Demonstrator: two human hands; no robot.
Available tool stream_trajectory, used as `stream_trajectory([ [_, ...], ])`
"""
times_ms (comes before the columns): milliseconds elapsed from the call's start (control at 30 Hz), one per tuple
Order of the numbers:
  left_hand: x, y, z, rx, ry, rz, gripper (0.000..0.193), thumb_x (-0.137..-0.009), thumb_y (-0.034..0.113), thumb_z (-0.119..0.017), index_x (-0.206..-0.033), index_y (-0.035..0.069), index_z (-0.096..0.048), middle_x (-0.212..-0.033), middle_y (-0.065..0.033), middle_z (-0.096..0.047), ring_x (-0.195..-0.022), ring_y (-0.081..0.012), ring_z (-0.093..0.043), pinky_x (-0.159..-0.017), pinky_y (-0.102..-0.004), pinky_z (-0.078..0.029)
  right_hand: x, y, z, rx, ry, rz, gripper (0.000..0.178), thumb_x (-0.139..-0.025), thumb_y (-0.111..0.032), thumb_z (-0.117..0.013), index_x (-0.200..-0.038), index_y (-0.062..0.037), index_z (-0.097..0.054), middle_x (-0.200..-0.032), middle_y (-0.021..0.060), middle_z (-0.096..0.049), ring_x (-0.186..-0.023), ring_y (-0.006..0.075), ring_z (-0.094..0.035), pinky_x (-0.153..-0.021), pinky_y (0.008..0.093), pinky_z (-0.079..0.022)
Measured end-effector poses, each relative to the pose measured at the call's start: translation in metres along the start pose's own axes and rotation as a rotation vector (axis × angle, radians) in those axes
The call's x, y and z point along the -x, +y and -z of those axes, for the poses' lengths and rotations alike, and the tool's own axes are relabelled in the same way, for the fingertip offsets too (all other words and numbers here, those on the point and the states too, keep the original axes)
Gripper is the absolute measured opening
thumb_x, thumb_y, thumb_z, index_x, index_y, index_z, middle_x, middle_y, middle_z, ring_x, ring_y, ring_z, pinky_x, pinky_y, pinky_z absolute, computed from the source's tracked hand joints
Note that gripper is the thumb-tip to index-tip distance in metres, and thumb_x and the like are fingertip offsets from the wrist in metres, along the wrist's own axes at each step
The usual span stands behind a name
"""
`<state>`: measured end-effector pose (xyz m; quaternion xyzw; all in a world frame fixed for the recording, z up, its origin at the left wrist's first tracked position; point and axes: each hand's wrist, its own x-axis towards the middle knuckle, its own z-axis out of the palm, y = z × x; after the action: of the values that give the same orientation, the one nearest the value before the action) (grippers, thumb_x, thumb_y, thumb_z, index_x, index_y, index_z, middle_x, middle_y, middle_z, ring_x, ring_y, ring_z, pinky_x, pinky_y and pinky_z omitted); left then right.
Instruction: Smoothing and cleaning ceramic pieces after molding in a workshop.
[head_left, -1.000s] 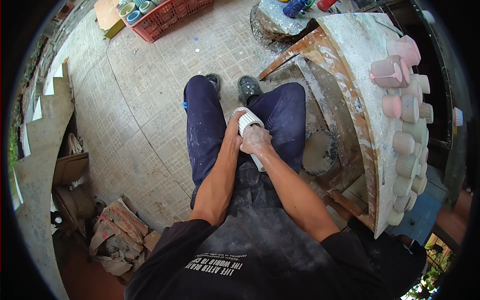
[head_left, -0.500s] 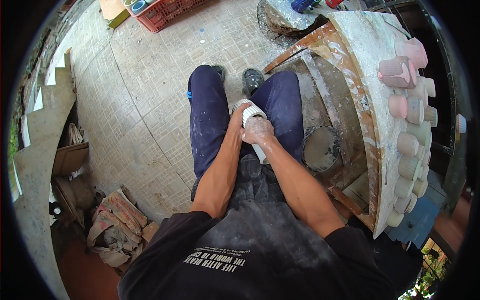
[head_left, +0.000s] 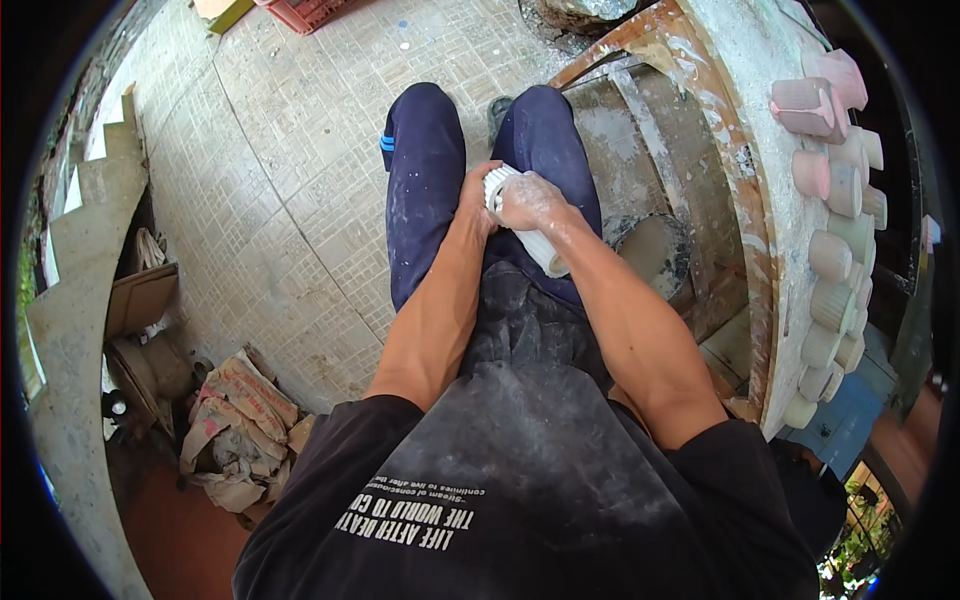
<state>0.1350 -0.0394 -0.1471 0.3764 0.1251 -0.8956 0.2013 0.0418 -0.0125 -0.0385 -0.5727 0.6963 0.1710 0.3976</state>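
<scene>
The left hand (head_left: 476, 203) curls round a ribbed white cup (head_left: 498, 179) between the legs (head_left: 428, 180); the right hand (head_left: 532, 203) lies against its near end, grip hidden. Tiled floor (head_left: 290, 180) spreads leftward; the bench (head_left: 783, 250) edge bounds the right, well apart.

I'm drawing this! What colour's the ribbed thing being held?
The ribbed thing is white, as the head view shows.

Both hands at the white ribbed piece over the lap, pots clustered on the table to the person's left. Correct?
One error: the pots are clustered on the table to the person's right, not left; the head view shows it. The rest stands: left hand and right hand are both at the white ribbed piece over the lap.
</scene>
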Motion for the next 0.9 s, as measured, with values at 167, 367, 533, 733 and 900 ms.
stream_trajectory([
  [167, 0.002, 0.006, 0.006, -0.037, 0.047, -0.152, 0.020, -0.082, 0.023, -0.064, -0.089, 0.004, -0.061, -0.079, -0.0140, -0.067, -0.071, -0.0317, -0.066, -0.073, -0.0442, -0.056, 0.019, -0.021, 0.002, -0.027, 0.089, 0.053, 0.044, -0.082, -0.034, -0.061, -0.114, -0.0055, -0.068, -0.116, 0.0201, -0.066, -0.109, 0.0352, -0.064, -0.094, 0.0441, -0.050],
  [367, 0.018, 0.011, 0.006, 0.028, 0.031, -0.297, 0.023, -0.082, 0.021, -0.065, -0.097, 0.004, -0.062, -0.086, -0.0130, -0.067, -0.079, -0.0294, -0.066, -0.075, -0.0419, -0.056, 0.050, -0.027, -0.022, -0.356, 0.561, 0.135, 0.037, -0.066, -0.014, -0.074, -0.096, -0.0010, -0.056, -0.103, 0.0216, -0.062, -0.092, 0.0421, -0.063, -0.080, 0.0485, -0.051],
  [533, 0.021, 0.004, -0.010, 0.074, 0.097, -0.366, 0.031, -0.081, 0.022, -0.067, -0.105, 0.003, -0.061, -0.090, -0.0127, -0.067, -0.080, -0.0294, -0.066, -0.076, -0.0432, -0.056, 0.056, -0.028, -0.025, -0.459, 0.845, 0.022, 0.067, -0.064, -0.019, -0.084, -0.111, 0.0021, -0.041, -0.113, 0.0202, -0.037, -0.091, 0.0425, -0.061, -0.079, 0.0481, -0.053],
  [733, 0.015, 0.007, -0.007, 0.121, 0.029, -0.323, 0.030, -0.081, 0.023, -0.067, -0.104, 0.004, -0.062, -0.090, -0.0127, -0.068, -0.079, -0.0297, -0.066, -0.075, -0.0432, -0.057, 0.057, -0.022, -0.020, -0.267, 0.532, -0.083, 0.064, -0.071, -0.037, -0.079, -0.121, -0.0056, -0.055, -0.124, 0.0238, -0.040, -0.096, 0.0417, -0.063, -0.085, 0.0456, -0.053],
  [900, 0.005, 0.004, -0.002, 0.038, 0.014, -0.262, 0.028, -0.084, 0.024, -0.063, -0.103, 0.003, -0.063, -0.092, -0.0127, -0.068, -0.080, -0.0294, -0.066, -0.076, -0.0436, -0.056, 0.036, -0.022, -0.005, -0.173, 0.140, -0.198, 0.071, -0.076, -0.043, -0.074, -0.134, -0.0069, -0.055, -0.130, 0.0280, -0.046, -0.118, 0.0390, -0.054, -0.095, 0.0464, -0.049],
])
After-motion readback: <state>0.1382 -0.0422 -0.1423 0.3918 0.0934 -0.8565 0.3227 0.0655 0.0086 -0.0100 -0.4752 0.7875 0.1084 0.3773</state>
